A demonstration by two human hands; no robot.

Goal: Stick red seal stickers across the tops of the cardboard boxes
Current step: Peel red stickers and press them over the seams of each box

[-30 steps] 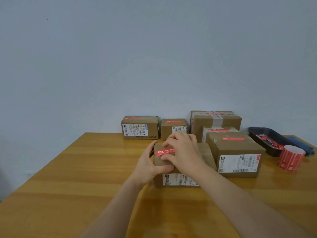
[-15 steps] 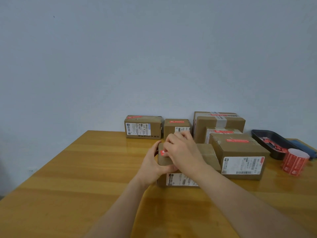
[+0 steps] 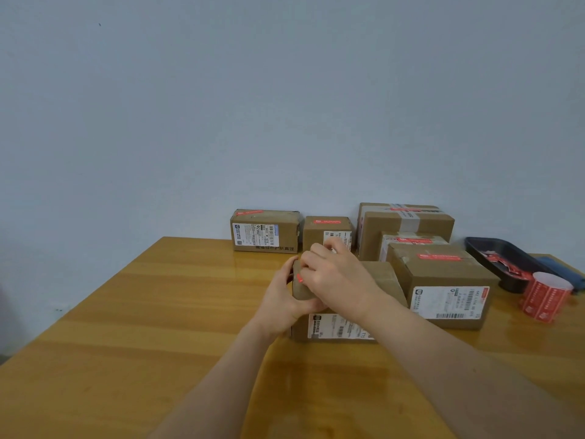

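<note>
- The left hand (image 3: 278,299) gripped the near cardboard box (image 3: 384,280) at its nine o'clock end, thumb curled over the front edge.
- The right hand (image 3: 338,280) lay on the box top, fingers pressing the red seal sticker (image 3: 299,278).
- At three o'clock stood a sticker roll (image 3: 543,296).

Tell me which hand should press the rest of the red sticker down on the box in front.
Right. The right hand already lies on top of the front box, over the red sticker, of which only the left end shows. The left hand grips the box's left end, steadying it.
</note>
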